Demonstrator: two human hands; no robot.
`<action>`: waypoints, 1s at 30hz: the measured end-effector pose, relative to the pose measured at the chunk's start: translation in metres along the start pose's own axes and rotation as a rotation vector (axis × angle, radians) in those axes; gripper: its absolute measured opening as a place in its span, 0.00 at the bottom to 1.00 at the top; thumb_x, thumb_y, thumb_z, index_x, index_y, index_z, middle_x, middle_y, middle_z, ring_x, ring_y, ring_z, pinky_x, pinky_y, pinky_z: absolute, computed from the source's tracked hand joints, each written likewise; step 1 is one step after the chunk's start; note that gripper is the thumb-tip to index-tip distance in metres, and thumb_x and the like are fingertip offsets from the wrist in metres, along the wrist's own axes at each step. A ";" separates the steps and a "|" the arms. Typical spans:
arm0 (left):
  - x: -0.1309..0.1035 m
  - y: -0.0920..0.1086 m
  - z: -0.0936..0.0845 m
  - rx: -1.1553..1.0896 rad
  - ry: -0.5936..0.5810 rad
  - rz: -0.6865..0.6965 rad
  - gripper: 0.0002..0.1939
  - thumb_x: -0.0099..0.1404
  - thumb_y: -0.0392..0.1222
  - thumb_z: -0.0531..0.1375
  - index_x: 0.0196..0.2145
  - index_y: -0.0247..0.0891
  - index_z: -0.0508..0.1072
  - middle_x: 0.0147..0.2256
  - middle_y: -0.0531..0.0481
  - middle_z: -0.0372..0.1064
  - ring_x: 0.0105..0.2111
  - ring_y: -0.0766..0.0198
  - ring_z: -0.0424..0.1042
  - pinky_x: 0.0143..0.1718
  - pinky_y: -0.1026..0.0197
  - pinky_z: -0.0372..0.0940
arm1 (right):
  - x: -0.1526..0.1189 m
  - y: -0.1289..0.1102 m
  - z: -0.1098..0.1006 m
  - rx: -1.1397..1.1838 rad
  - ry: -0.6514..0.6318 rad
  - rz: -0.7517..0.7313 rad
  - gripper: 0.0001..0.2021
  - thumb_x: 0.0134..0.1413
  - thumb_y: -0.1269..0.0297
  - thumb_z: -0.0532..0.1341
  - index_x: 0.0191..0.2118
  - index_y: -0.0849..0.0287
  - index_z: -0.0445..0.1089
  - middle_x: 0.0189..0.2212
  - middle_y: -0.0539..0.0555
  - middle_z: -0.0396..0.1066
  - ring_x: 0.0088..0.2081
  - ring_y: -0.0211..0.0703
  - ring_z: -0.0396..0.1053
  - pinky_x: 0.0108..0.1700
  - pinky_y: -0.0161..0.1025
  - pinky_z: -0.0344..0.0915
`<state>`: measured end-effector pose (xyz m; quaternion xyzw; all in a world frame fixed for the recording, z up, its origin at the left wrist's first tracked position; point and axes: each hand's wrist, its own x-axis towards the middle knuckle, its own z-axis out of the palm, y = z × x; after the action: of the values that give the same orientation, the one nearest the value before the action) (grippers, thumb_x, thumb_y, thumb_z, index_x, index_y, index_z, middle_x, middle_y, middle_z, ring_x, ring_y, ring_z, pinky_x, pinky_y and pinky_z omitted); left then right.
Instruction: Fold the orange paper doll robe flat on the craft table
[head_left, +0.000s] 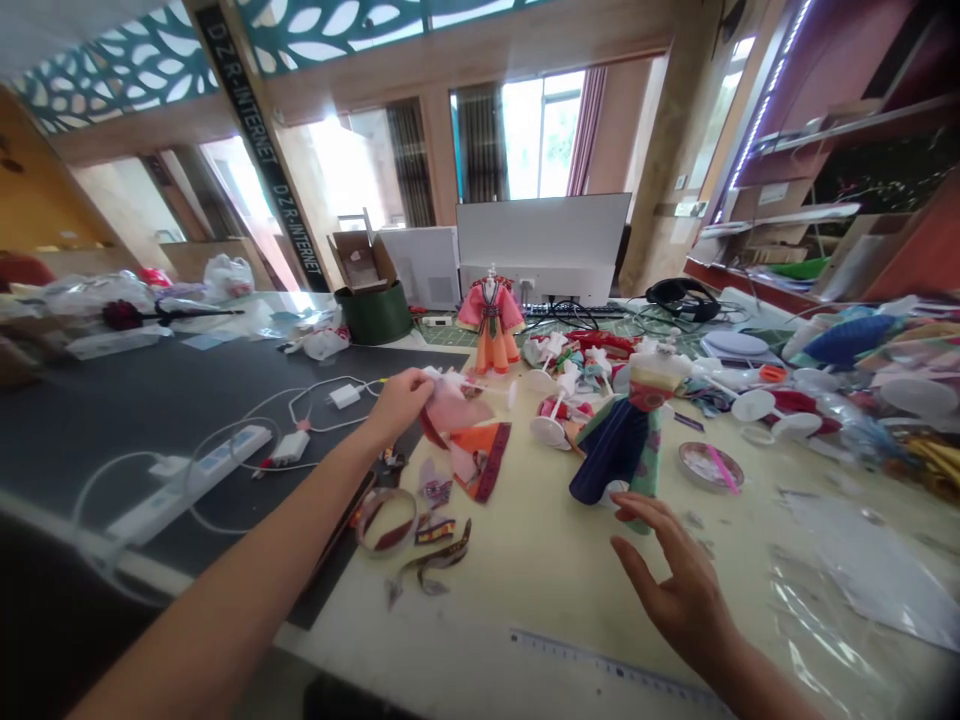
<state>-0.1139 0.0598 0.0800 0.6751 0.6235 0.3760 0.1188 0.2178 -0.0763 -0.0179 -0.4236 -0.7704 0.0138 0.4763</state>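
Note:
My left hand is closed, its fingertips pinched at the edge of a small doll dress in sheer pink with an orange, dark-red-bordered skirt. The dress lies on the table by a white doll stand; my fingers hide exactly what they grip. Lower right, my right hand is open with thumb and fingers apart. Its fingertips are close to the hem of a navy and green doll dress on a white form; contact is unclear. Below my left hand lie a roll of ribbon and patterned ribbon strips.
A pink and orange doll robe stands upright before a monitor. White doll stands and clothes lie behind. A round dish and plastic sheets are on the right; a power strip is left, a ruler in front.

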 end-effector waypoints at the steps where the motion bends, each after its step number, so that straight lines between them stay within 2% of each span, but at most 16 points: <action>1: 0.004 0.007 -0.002 -0.046 0.030 0.020 0.10 0.63 0.42 0.53 0.32 0.33 0.71 0.27 0.53 0.68 0.28 0.65 0.68 0.30 0.62 0.63 | -0.001 0.001 0.001 -0.004 -0.010 0.008 0.16 0.57 0.69 0.56 0.52 0.59 0.60 0.44 0.60 0.65 0.42 0.46 0.67 0.45 0.45 0.65; 5: 0.016 0.039 -0.008 -0.222 0.102 0.119 0.10 0.60 0.43 0.54 0.32 0.35 0.70 0.26 0.53 0.67 0.27 0.66 0.65 0.27 0.65 0.59 | -0.006 0.005 0.003 -0.018 -0.024 0.022 0.14 0.58 0.67 0.55 0.50 0.59 0.61 0.40 0.59 0.67 0.41 0.46 0.68 0.44 0.45 0.66; 8: 0.017 0.060 -0.015 -0.333 0.103 0.189 0.10 0.59 0.44 0.55 0.32 0.35 0.70 0.28 0.53 0.67 0.29 0.66 0.65 0.30 0.66 0.59 | -0.007 0.006 0.004 -0.037 -0.027 0.033 0.13 0.58 0.66 0.54 0.50 0.58 0.62 0.38 0.57 0.68 0.40 0.46 0.69 0.43 0.45 0.67; 16: 0.006 0.091 -0.022 -0.500 0.080 0.266 0.09 0.60 0.44 0.57 0.34 0.36 0.70 0.30 0.53 0.68 0.29 0.68 0.66 0.31 0.66 0.61 | -0.004 -0.002 0.003 -0.008 -0.044 0.000 0.11 0.58 0.68 0.54 0.47 0.57 0.63 0.34 0.56 0.69 0.35 0.45 0.71 0.37 0.42 0.69; 19: 0.000 0.108 -0.023 -0.528 0.070 0.352 0.07 0.61 0.42 0.57 0.35 0.37 0.71 0.31 0.53 0.70 0.31 0.68 0.67 0.34 0.66 0.62 | -0.005 -0.003 0.004 0.020 -0.064 -0.002 0.11 0.58 0.68 0.54 0.47 0.57 0.63 0.34 0.56 0.69 0.35 0.44 0.70 0.37 0.41 0.69; 22: -0.003 0.126 -0.023 -0.508 0.108 0.437 0.06 0.62 0.40 0.57 0.34 0.37 0.72 0.30 0.53 0.70 0.31 0.68 0.68 0.34 0.66 0.63 | -0.007 -0.003 0.006 0.050 -0.100 0.026 0.11 0.57 0.66 0.55 0.47 0.57 0.63 0.35 0.56 0.69 0.36 0.45 0.70 0.38 0.41 0.69; 26: -0.006 0.143 -0.022 -0.508 0.103 0.488 0.05 0.62 0.37 0.57 0.34 0.35 0.72 0.30 0.53 0.70 0.30 0.68 0.69 0.32 0.66 0.63 | -0.001 -0.011 0.006 0.141 -0.179 0.116 0.16 0.57 0.61 0.56 0.51 0.57 0.60 0.41 0.57 0.69 0.42 0.47 0.70 0.42 0.44 0.69; 30: -0.019 0.159 -0.016 -0.505 0.035 0.535 0.05 0.63 0.35 0.56 0.33 0.34 0.72 0.29 0.53 0.70 0.30 0.68 0.69 0.30 0.66 0.63 | 0.026 -0.032 0.008 0.228 -0.205 0.149 0.25 0.54 0.54 0.59 0.55 0.57 0.56 0.47 0.60 0.66 0.45 0.49 0.68 0.44 0.46 0.68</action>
<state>-0.0039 0.0059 0.1840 0.7570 0.3145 0.5474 0.1686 0.1862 -0.0765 0.0107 -0.4191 -0.7749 0.1798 0.4378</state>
